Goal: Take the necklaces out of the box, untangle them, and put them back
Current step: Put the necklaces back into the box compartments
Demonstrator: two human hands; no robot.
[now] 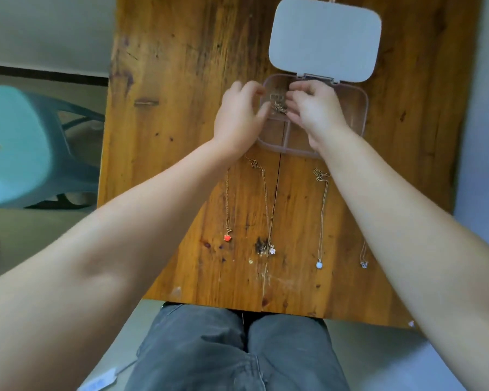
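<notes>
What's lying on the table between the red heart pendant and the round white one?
In the head view, between the red heart pendant and the round white pendant lies another chain ending in a pale flower-like pendant, beside a dark knot in the wooden table.

Four necklaces are laid out in a row on one wooden table: one with a red pendant, one with a pale flower pendant, one with a round white pendant and one with a small clear pendant, partly hidden by a forearm. One tangle of chain is seen inside one open box with one grey lid. Two hands are counted, the left hand and the right hand. One teal stool is seen beside the table.
</notes>
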